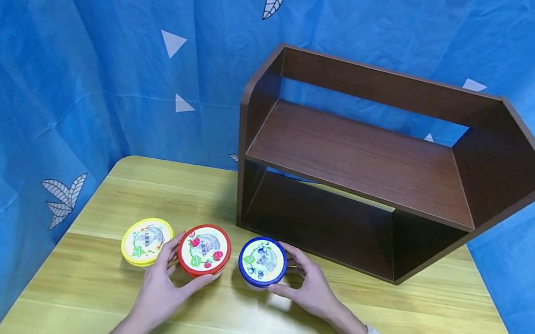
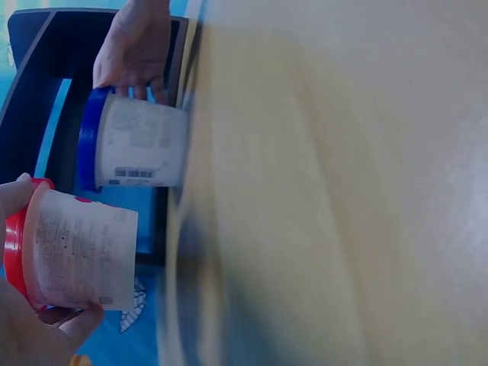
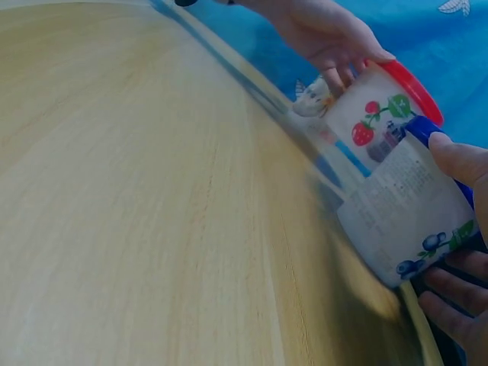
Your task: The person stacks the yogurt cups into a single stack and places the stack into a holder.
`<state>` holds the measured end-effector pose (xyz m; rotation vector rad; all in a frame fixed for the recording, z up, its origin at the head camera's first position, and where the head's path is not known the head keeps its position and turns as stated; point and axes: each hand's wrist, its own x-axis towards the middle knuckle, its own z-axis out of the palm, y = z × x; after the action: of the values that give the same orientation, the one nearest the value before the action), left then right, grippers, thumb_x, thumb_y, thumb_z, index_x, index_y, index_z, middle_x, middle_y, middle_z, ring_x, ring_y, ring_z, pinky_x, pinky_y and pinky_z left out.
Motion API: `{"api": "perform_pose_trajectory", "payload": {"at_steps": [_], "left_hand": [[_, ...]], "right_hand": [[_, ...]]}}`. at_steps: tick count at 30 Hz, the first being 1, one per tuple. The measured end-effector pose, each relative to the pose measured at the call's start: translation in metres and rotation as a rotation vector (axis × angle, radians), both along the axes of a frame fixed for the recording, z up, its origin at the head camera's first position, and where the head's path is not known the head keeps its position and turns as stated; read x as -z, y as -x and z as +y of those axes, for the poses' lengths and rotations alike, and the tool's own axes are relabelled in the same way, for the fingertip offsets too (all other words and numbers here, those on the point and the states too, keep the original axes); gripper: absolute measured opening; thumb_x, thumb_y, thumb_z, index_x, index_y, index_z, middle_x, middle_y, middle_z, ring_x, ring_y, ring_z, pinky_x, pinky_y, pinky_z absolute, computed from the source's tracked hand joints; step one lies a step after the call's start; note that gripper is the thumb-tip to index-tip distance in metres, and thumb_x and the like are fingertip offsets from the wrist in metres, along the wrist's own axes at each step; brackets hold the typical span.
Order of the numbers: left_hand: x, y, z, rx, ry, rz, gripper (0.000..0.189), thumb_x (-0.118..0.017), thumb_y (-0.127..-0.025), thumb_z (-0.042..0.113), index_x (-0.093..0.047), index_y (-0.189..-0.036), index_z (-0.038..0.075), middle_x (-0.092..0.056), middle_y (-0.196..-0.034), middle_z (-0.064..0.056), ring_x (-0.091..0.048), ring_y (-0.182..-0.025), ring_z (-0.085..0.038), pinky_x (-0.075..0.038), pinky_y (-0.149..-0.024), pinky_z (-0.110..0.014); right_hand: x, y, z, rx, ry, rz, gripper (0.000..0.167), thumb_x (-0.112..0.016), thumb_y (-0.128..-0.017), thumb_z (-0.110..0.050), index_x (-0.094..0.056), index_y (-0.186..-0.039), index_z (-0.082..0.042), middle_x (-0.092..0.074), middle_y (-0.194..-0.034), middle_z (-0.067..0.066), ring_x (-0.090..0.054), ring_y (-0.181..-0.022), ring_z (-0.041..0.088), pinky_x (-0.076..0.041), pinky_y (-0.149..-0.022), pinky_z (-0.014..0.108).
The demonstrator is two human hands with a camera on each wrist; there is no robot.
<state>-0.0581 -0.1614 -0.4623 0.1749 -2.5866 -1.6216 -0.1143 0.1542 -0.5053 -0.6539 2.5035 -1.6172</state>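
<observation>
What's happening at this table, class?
A person is handling two tubs: the left hand grips the red-lidded tub, and the right hand grips the blue-lidded tub. Both have their lids on and sit apart from each other. A yellow-lidded tub stands left of the red one, ungripped. Behind stands a brown shelf.

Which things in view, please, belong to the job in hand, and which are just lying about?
Likely in the job:
red-lidded tub, held by the left hand
blue-lidded tub, held by the right hand
yellow-lidded tub, not held, but similar

Apparently just around:
brown shelf, untouched
wooden table
blue curtain
</observation>
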Motion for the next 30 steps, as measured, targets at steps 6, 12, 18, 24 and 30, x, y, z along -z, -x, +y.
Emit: {"api": "perform_pose_trajectory", "payload": {"at_steps": [6, 12, 18, 24, 30], "left_hand": [[-0.011, 0.000, -0.005, -0.012, 0.023, 0.025, 0.105, -0.097, -0.076, 0.034, -0.038, -0.160, 0.013, -0.058, -0.154, -0.014, -0.057, -0.143, -0.032, -0.051, -0.115, -0.047], [-0.020, 0.002, -0.008, -0.019, 0.030, 0.033, 0.104, -0.098, -0.075, 0.036, -0.039, -0.158, 0.014, -0.061, -0.151, -0.012, -0.059, -0.140, -0.029, -0.053, -0.113, -0.045], [-0.024, 0.002, -0.010, -0.004, 0.020, 0.044, 0.104, -0.098, -0.074, 0.039, -0.041, -0.157, 0.016, -0.060, -0.152, -0.007, -0.059, -0.141, -0.024, -0.054, -0.113, -0.039], [-0.029, 0.002, -0.007, 0.000, 0.012, 0.040, 0.104, -0.098, -0.073, 0.040, -0.041, -0.157, 0.019, -0.061, -0.152, -0.004, -0.060, -0.140, -0.021, -0.052, -0.109, -0.017], [-0.034, 0.003, -0.003, 0.016, 0.029, 0.043, 0.104, -0.097, -0.074, 0.042, -0.041, -0.158, 0.018, -0.060, -0.154, -0.005, -0.060, -0.141, -0.024, -0.056, -0.109, -0.028]], "right_hand": [[-0.001, -0.001, 0.000, -0.007, 0.006, 0.000, 0.084, -0.093, -0.081, -0.026, -0.051, -0.154, -0.020, -0.069, -0.134, 0.005, -0.067, -0.117, 0.017, -0.060, -0.103, 0.037], [-0.001, 0.000, -0.001, -0.012, 0.006, 0.005, 0.084, -0.092, -0.082, -0.025, -0.051, -0.154, -0.018, -0.069, -0.133, 0.006, -0.068, -0.116, 0.019, -0.060, -0.102, 0.038], [-0.002, 0.000, -0.002, -0.014, 0.008, 0.006, 0.083, -0.092, -0.082, -0.024, -0.051, -0.154, -0.019, -0.069, -0.134, 0.006, -0.068, -0.117, 0.020, -0.060, -0.102, 0.036], [-0.003, -0.001, -0.002, -0.016, 0.015, 0.016, 0.083, -0.092, -0.082, -0.023, -0.051, -0.154, -0.018, -0.070, -0.133, 0.008, -0.068, -0.116, 0.018, -0.060, -0.101, 0.036], [-0.003, -0.002, -0.001, -0.008, 0.017, 0.015, 0.083, -0.093, -0.081, -0.023, -0.052, -0.153, -0.019, -0.070, -0.132, 0.006, -0.068, -0.116, 0.014, -0.060, -0.100, 0.034]]}}
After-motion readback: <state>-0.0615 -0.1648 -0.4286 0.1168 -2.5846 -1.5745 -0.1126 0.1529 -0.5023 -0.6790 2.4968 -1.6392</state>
